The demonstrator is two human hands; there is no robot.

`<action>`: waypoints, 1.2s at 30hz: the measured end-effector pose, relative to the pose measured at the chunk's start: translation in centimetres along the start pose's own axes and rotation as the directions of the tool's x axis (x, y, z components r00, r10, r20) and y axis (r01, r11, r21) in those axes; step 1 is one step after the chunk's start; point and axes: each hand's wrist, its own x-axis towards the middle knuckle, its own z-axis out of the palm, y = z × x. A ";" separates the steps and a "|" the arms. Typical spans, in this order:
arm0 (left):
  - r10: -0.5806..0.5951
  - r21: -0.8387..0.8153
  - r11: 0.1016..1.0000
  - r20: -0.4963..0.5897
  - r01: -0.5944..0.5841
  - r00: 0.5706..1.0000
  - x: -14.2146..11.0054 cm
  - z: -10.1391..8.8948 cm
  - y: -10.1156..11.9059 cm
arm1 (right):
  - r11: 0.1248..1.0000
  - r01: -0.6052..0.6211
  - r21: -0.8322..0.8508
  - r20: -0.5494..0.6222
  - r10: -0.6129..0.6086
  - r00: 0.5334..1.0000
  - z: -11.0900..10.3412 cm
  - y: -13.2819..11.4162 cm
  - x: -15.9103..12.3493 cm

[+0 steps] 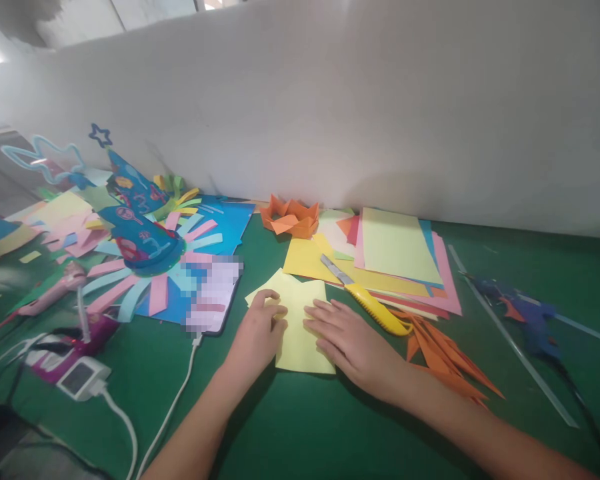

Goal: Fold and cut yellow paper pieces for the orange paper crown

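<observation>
A pale yellow sheet of paper [300, 340] lies on the green table in front of me, with a crease or fold running down it. My left hand [261, 327] rests on its left side, fingers bent and thumb pointing inward. From the right, my right hand [347, 333] lies flat across the paper with fingers stretched out. Another pale yellow corner shows behind the sheet at upper left. Just beyond my right hand is a yellow utility knife [377, 310] with its blade end pointing up and left.
Stacked coloured paper [400, 243] lies behind the knife, near an orange folded paper ring [291, 217]. Orange folded pieces [437, 353] and a blue glue gun [530, 317] are at right. Party hats [145, 240], a phone [220, 293] and a power strip [75, 343] with cables occupy the left.
</observation>
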 end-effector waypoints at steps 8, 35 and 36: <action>0.096 0.131 0.986 0.057 -0.103 0.994 -0.1 0.0 0.4 | 0.998 0.014 -0.059 -0.017 -0.015 1.000 1.2 0.6 -0.3; 0.153 0.195 0.966 0.098 -0.170 0.983 0.1 0.2 0.5 | 0.948 -0.183 -0.261 -0.038 0.179 0.983 0.3 1.4 1.5; 0.155 0.201 0.964 0.098 -0.172 0.983 0.1 0.2 0.5 | 0.945 -0.189 -0.268 -0.036 0.187 0.982 0.0 1.6 1.5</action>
